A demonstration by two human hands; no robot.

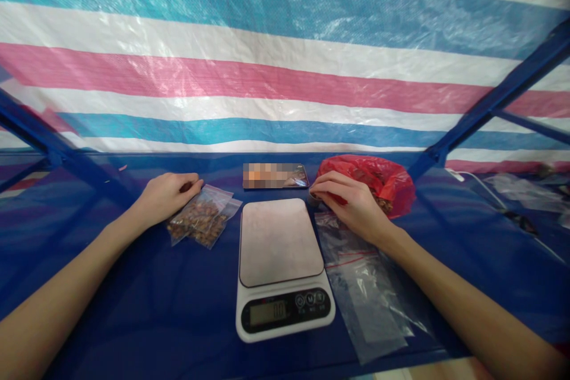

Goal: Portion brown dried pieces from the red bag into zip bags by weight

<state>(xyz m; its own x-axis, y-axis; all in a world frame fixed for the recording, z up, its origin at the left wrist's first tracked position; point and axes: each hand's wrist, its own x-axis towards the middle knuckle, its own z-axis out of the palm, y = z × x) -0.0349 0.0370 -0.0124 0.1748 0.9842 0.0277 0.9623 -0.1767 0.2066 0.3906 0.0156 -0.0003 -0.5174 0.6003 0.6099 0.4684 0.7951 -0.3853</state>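
Observation:
My left hand (168, 197) rests on the blue table with its fingers curled, at the top edge of clear zip bags (198, 219) filled with small brown pieces. Whether it pinches a bag edge is hidden. My right hand (351, 202) bends over the near side of a red plastic bag (396, 181), its fingers closed on a small round object (314, 197) that they mostly cover. More brown pieces show inside the red bag. Between my hands lies a white kitchen scale (281, 243) with a bare metal plate; its display reads 0.0.
Flat clear zip bags (374, 303) lie right of the scale, under my right forearm. A phone (296, 176) stands behind the scale. Blue metal bars (472, 113) rise at both sides, before a striped plastic sheet (267, 77). A white cable (485, 187) and clear plastic lie far right.

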